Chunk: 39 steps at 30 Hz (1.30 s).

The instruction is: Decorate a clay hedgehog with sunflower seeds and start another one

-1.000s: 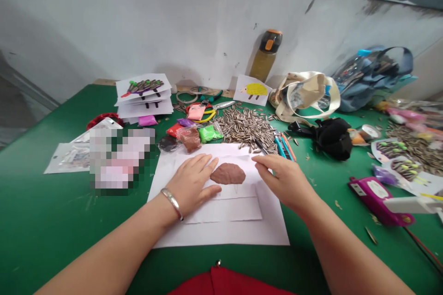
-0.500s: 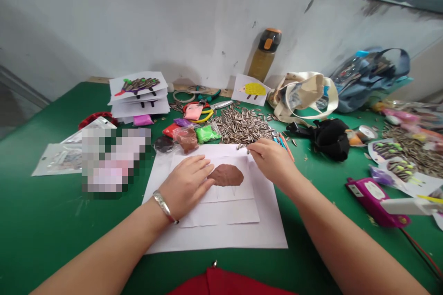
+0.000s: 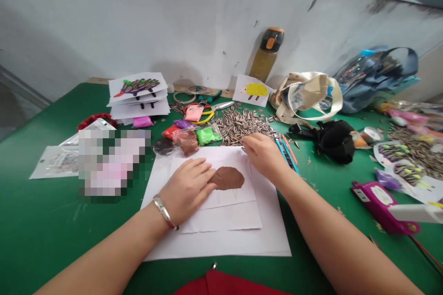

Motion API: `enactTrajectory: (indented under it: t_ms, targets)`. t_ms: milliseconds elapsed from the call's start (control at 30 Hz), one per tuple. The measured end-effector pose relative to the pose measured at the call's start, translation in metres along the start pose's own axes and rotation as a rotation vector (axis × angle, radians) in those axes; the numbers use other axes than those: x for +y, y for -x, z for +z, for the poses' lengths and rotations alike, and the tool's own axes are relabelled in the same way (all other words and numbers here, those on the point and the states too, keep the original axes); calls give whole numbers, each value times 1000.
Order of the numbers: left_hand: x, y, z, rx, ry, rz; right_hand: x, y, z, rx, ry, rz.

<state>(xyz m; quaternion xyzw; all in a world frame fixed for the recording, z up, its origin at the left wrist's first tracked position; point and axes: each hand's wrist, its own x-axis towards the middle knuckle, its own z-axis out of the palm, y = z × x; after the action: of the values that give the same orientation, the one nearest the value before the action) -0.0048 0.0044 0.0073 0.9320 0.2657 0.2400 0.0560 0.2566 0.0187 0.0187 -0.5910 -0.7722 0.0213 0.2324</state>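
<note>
My left hand [image 3: 189, 186] lies flat with its fingers stretched out on the white paper [image 3: 238, 219], its fingertips at the left edge of a flattened brown clay oval [image 3: 227, 178]. Faint pencil lines run below the oval. My right hand [image 3: 261, 154] is pinched above the paper's upper right part. A small dark sliver, which looks like a sunflower seed [image 3: 243, 149], shows at its fingertips. Just beyond that hand spreads a pile of sunflower seeds [image 3: 238, 122]. Larger white sheets [image 3: 273, 239] lie under the drawing.
Clay packets [image 3: 208, 134], scissors [image 3: 221, 106] and pliers [image 3: 214, 97] lie behind the paper. Blue and orange pens or cutters [image 3: 287, 152] are right of my right hand. Further around stand a bottle [image 3: 266, 55], a canvas bag [image 3: 311, 97], a magenta glue gun [image 3: 384, 207] and stacked pictures [image 3: 138, 94].
My right hand has shifted slightly left and up towards the seed pile, uncovering more of the blue tool beside it. My left hand stays flat on the paper. The view has shifted slightly.
</note>
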Motion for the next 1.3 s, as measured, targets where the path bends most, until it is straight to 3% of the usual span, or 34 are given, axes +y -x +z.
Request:
enactTrajectory:
  t_ms: [133,200,267,433,600,833,1300]
  targets:
    - [2,-1,-1,31,34,9,-12,11,-22,95,-408,292]
    - [3,-2,-1,40,53,11,-22,19,-28,24,-677,408]
    - [4,-2,0,38,68,10,-31,26,-28,-32,-823,412]
    - [5,-1,1,-1,65,4,-42,33,-15,-2,-516,261]
    - [10,0,2,-111,33,-21,-38,36,0,-57,-534,284]
    - [16,3,7,-253,-29,-103,-26,35,12,-18,-246,28]
    - [18,3,9,-346,-87,-118,-22,33,15,-65,-92,2]
